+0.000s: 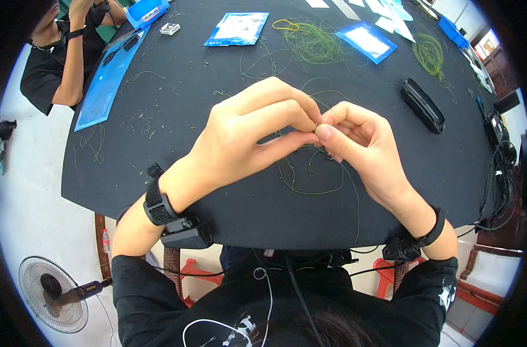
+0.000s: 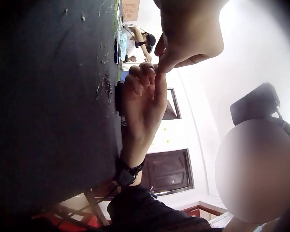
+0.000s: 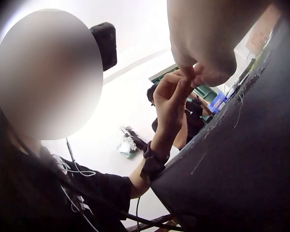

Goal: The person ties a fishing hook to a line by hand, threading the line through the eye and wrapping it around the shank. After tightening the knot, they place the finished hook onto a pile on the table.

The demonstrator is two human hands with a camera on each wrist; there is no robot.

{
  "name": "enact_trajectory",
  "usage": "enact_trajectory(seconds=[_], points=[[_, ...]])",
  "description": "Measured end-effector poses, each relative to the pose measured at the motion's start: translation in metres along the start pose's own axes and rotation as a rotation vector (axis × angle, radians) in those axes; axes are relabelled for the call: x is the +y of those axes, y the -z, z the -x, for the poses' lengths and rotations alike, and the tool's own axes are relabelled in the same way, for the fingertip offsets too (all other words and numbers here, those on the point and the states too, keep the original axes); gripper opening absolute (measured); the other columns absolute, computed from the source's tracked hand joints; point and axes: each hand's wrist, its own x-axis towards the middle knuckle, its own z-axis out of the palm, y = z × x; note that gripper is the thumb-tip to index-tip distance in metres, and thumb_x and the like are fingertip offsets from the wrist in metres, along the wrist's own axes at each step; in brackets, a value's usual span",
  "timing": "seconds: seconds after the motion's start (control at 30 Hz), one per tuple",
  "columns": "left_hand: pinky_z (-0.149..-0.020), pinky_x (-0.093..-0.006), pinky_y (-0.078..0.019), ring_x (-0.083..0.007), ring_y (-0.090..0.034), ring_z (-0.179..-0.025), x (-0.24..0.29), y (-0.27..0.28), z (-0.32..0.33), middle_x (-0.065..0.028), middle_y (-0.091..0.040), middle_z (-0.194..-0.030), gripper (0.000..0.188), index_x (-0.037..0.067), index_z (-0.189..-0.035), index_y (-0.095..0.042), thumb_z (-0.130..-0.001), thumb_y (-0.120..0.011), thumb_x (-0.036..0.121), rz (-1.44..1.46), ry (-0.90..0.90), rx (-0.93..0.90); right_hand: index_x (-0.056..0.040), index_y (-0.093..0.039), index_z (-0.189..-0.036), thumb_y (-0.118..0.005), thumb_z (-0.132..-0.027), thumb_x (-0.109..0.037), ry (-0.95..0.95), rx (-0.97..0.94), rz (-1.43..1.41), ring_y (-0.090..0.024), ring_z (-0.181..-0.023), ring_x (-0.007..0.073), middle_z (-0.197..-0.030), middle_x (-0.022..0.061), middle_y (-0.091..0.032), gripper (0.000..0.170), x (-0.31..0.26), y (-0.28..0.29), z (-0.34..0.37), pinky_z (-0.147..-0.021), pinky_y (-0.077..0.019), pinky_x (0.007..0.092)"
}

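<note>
Over the near part of a matt black counter (image 1: pixel 246 217), a person's two bare hands meet fingertip to fingertip, working a fine, dull green thread (image 1: pixel 324 193). The left hand (image 1: pixel 246 124) arches over with long, bent fingers, its thumb and fingertips pinching the thread; the right hand (image 1: pixel 370 141) pinches it from the other side between thumb and forefinger, its remaining fingers curled inward. The exact spot where they grip is too small to make out. From the fingertips the thread drops in a loose, slightly kinked loop above the dark surface, while a straighter strand trails down toward the near edge; it looks thin, wiry and springy. Beyond the hands lies a coil (image 1: pixel 312 46) of similar green thread, many fine rings heaped into an airy tangle, with a smooth yellow loop (image 1: pixel 285 25) at its left side. A second coil (image 1: pixel 429 55) sits farther right. Around the first coil are two flat, rectangular packets with blue edges and pale, shiny middles, one on the left (image 1: pixel 237 29) and one on the right (image 1: pixel 367 42). To the right of the hands rests a narrow, hollow black case (image 1: pixel 423 106) with rounded ends. On the left, a long, glossy blue sheet (image 1: pixel 104 95) lies at a slant, and short thread scraps speckle the counter's flat, dark surface.
</note>
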Motion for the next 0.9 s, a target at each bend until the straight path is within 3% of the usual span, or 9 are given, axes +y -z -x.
enact_trajectory(seconds=[0.1,0.23,0.3,0.43,0.5,0.67,0.77,0.83,0.9], points=[[-0.064,-0.0250,-0.0482,-0.0174,-0.060,-0.075,-0.002,0.001,0.000,-0.0074,-0.064,-0.085,0.014,0.003,-0.075,-0.062,-0.065,-0.070,-0.001,-0.012,-0.020,0.001,-0.0003,-0.059,-0.090,-0.062,-0.085,-0.018,0.012,-0.040,0.095,-0.056,-0.078,0.0060,-0.081,0.0018,-0.061,0.018,-0.005,0.006,-0.004,-0.069,-0.0448,0.0204],[-0.064,-0.0253,-0.0483,-0.0168,-0.061,-0.075,0.000,0.002,-0.001,-0.0063,-0.064,-0.084,0.012,0.004,-0.074,-0.062,-0.066,-0.070,0.000,0.038,0.046,-0.027,-0.0031,-0.060,-0.081,-0.062,-0.084,-0.022,0.057,-0.276,0.398,-0.049,-0.067,0.0040,-0.073,-0.0022,-0.056,0.019,-0.025,0.036,-0.016,-0.059,-0.0409,0.0206],[-0.064,-0.0256,-0.0485,-0.0166,-0.061,-0.075,0.002,0.000,-0.001,-0.0060,-0.064,-0.083,0.011,0.004,-0.074,-0.063,-0.066,-0.070,0.001,0.107,0.091,-0.052,-0.0058,-0.060,-0.079,-0.060,-0.085,-0.027,0.095,-0.237,0.404,-0.047,-0.064,0.0029,-0.072,-0.0033,-0.056,0.022,-0.025,0.057,-0.021,-0.056,-0.0382,0.0188],[-0.064,-0.0270,-0.0491,-0.0172,-0.062,-0.076,0.011,-0.004,0.002,-0.0056,-0.064,-0.081,0.008,0.004,-0.069,-0.062,-0.069,-0.070,0.002,0.626,0.134,-0.368,-0.0085,-0.060,-0.079,-0.058,-0.085,-0.032,0.144,-0.054,0.387,-0.046,-0.062,0.0024,-0.073,-0.0046,-0.056,0.024,-0.017,0.079,-0.029,-0.054,-0.0357,0.0169],[-0.064,-0.0275,-0.0489,-0.0175,-0.062,-0.075,0.015,-0.005,0.003,-0.0055,-0.064,-0.081,0.008,0.004,-0.069,-0.062,-0.069,-0.070,0.002,0.766,0.175,-0.472,-0.0058,-0.053,-0.077,-0.055,-0.088,-0.029,0.122,-0.030,0.384,-0.040,-0.058,0.0037,-0.068,-0.0030,-0.047,0.026,-0.013,0.075,-0.031,-0.052,-0.0305,0.0177],[-0.064,-0.0261,-0.0480,-0.0170,-0.061,-0.074,0.016,-0.005,0.003,-0.0055,-0.065,-0.081,0.008,0.003,-0.068,-0.062,-0.070,-0.069,0.002,0.909,0.209,-0.571,-0.0046,-0.057,-0.085,-0.054,-0.088,-0.023,0.133,-0.079,0.383,-0.047,-0.068,0.0066,-0.077,-0.0004,-0.055,0.019,0.002,0.067,-0.037,-0.062,-0.0362,0.0203],[-0.066,-0.0252,-0.0477,-0.0143,-0.060,-0.076,0.009,-0.003,-0.001,-0.0046,-0.063,-0.081,0.010,0.003,-0.068,-0.059,-0.070,-0.069,0.002,0.489,0.149,-0.222,-0.0050,-0.060,-0.092,-0.054,-0.088,-0.022,0.277,0.351,0.429,-0.046,-0.069,0.0055,-0.078,-0.0017,-0.054,0.018,-0.003,0.069,-0.034,-0.061,-0.0350,0.0191],[-0.067,-0.0245,-0.0476,-0.0134,-0.059,-0.079,0.002,-0.001,0.002,-0.0054,-0.062,-0.084,0.009,0.003,-0.070,-0.059,-0.070,-0.067,-0.002,0.252,0.205,-0.068,-0.0053,-0.059,-0.093,-0.055,-0.088,-0.024,0.348,0.390,0.360,-0.040,-0.063,0.0032,-0.074,-0.0036,-0.050,0.020,-0.018,0.063,-0.028,-0.056,-0.0311,0.0174],[-0.068,-0.0240,-0.0477,-0.0134,-0.059,-0.080,0.002,-0.003,0.004,-0.0064,-0.060,-0.088,0.010,0.002,-0.072,-0.059,-0.070,-0.065,-0.005,0.304,0.301,0.008,-0.0045,-0.058,-0.093,-0.054,-0.088,-0.022,0.383,0.388,0.334,-0.036,-0.060,0.0021,-0.075,-0.0034,-0.048,0.018,-0.024,0.050,-0.020,-0.053,-0.0278,0.0168]])
